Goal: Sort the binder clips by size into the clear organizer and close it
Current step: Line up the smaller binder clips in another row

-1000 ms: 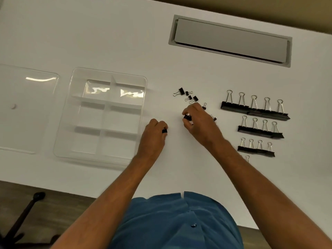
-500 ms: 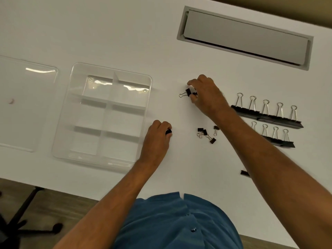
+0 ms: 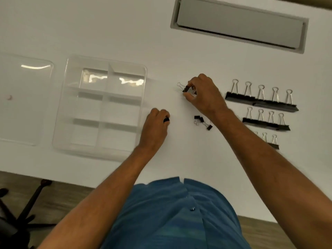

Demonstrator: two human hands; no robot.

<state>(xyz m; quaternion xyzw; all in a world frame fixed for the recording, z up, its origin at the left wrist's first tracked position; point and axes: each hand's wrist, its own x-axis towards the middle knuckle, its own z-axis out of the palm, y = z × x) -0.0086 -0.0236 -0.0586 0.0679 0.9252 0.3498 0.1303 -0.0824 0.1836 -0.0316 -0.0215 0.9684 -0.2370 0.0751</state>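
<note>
On the white table [image 3: 179,42] the binder clips lie sorted in rows to the right; the far row of large clips [image 3: 260,99] counts five, silver handles upright; the middle row [image 3: 265,123] counts four, somewhat smaller; the near row [image 3: 270,141] shows three handles before the right forearm hides the rest, so its full count cannot be told. Between the two hands sits a loose cluster of tiny clips [image 3: 202,121], three black bodies by the look of it, though the blur makes the count unsure. The right hand [image 3: 204,95] pinches one small clip [image 3: 185,88] between thumb and forefingers, its wire handle pointing left; whether further clips are tucked under the fingers cannot be told. The left hand [image 3: 156,128] rests on the table with fingers curled, a small black clip [image 3: 166,120] showing at its fingertips. The clear organizer [image 3: 70,105] stands left of the left hand, just beside it; it has six compartments, two columns by three rows, none of them holding a clip. Its clear lid [image 3: 23,105] lies flat further left, separate from the organizer. A grey cable hatch [image 3: 239,24] is set into the table at the far side.
</note>
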